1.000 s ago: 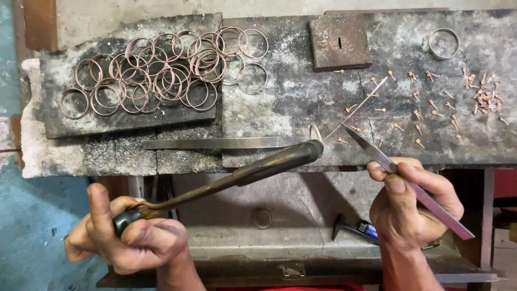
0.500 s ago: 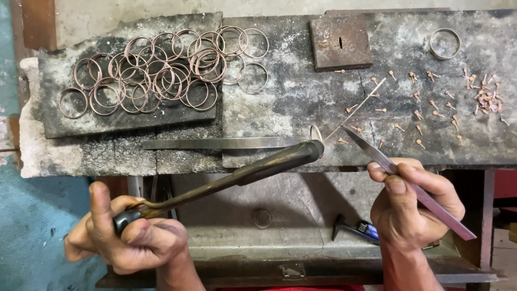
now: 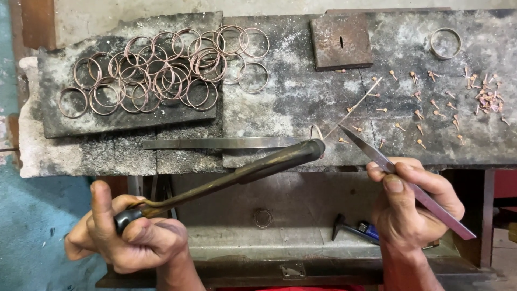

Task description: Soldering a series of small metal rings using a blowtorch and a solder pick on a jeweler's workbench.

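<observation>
Left hand (image 3: pixel 126 237): clamped on the black grip of a long torch (image 3: pixel 231 175), its nozzle at the table's near edge.
Right hand (image 3: pixel 412 207): fingers pinched together on flat metal tweezers (image 3: pixel 398 175), tips pointing at the table's near edge.
Small ring (image 3: pixel 316 132): standing upright at the near edge, just beside the torch nozzle.
Thin wire (image 3: pixel 358 105): slanting away from the ring.
Table (image 3: pixel 280 102): dark, scorched slabs.
Copper rings (image 3: pixel 161 70): heaped toward the far left corner.
Small studs (image 3: pixel 431 102): scattered toward the right edge.
Square plate (image 3: pixel 340 40): at the far edge.

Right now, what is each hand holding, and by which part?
The left hand grips the torch at its dark handle end. The right hand pinches the long metal tweezers around mid-length.
</observation>
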